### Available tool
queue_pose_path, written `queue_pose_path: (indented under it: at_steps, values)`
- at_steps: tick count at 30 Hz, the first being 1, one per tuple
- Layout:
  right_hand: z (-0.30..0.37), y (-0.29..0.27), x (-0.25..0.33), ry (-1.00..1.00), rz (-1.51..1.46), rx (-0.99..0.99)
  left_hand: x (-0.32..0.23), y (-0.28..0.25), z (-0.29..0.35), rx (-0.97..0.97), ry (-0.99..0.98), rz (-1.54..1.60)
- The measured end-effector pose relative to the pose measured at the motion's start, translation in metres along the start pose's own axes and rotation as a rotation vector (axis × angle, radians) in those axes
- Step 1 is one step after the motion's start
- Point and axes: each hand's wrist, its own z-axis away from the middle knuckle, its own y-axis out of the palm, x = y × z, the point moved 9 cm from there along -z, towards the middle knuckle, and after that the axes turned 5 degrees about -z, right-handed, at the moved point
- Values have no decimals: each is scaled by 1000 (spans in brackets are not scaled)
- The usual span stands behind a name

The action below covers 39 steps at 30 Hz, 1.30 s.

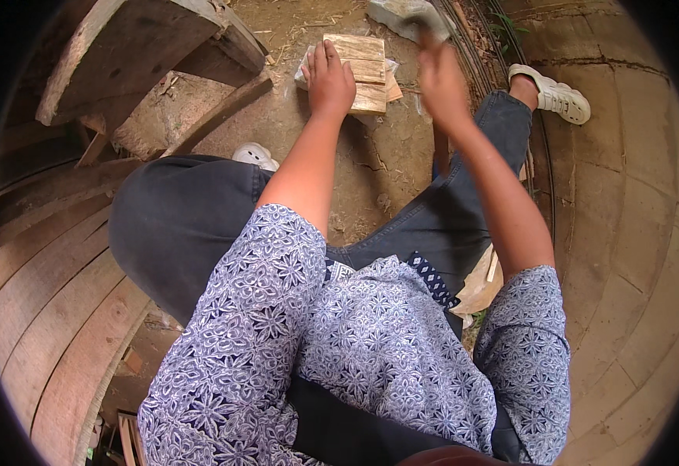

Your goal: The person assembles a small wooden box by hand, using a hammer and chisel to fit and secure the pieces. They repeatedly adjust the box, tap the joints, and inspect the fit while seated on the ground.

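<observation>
A small block of pale wood (368, 71), with several slats side by side on top, lies on the ground ahead of me. My left hand (330, 81) rests on its left side, fingers stretched flat over the slats. To the right, my right hand (440, 78) is raised and smeared by motion, its fingers wrapped round a hammer (441, 144). The hammer's brown handle shows below the fist, and its blurred dark head is above. Something whitish and crumpled sticks out from under the block, beside a thin reddish wood piece (394, 87).
A grey stone (411, 17) sits beyond my right hand. Wooden boards (67, 303) and a wooden frame (137, 58) stand at the left. Dark rods or cables (545, 163) run along a block wall (626, 194) at the right. My legs are spread either side of the ground between.
</observation>
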Motion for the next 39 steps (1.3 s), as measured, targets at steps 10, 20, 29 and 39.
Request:
queue_pose_path:
  at_steps: [10,20,29,39]
  values:
    - [-46,-94,50,255,-757,-161,10,2,0,20,-43,-17]
    - [31,-18,18,238,-484,-26,9,1,1,18,-45,-1]
    - [73,10,44,118,-283,-80,5,1,-2,19,-45,-35]
    - [85,18,26,237,-277,-61,5,4,-2,77,-71,-28]
